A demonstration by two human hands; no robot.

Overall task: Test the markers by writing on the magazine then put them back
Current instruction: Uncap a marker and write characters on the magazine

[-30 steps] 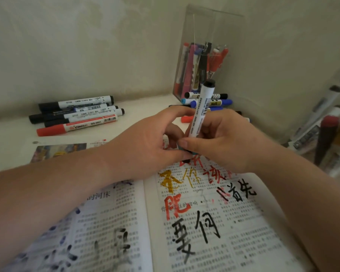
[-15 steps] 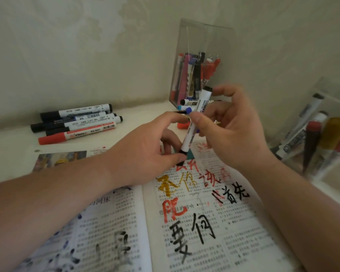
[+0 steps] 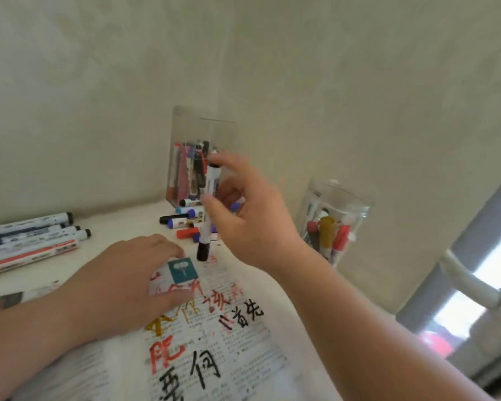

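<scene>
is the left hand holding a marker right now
No, the left hand rests on the magazine with nothing in it, while the right hand holds the marker.

Your white surface (image 3: 122,224) carries the open magazine (image 3: 243,342) nearest you, a row of markers (image 3: 26,241) at far left, a loose heap of markers (image 3: 182,219) far centre, just before the tall clear box (image 3: 182,125), and a round clear jar (image 3: 339,204) at right.
</scene>
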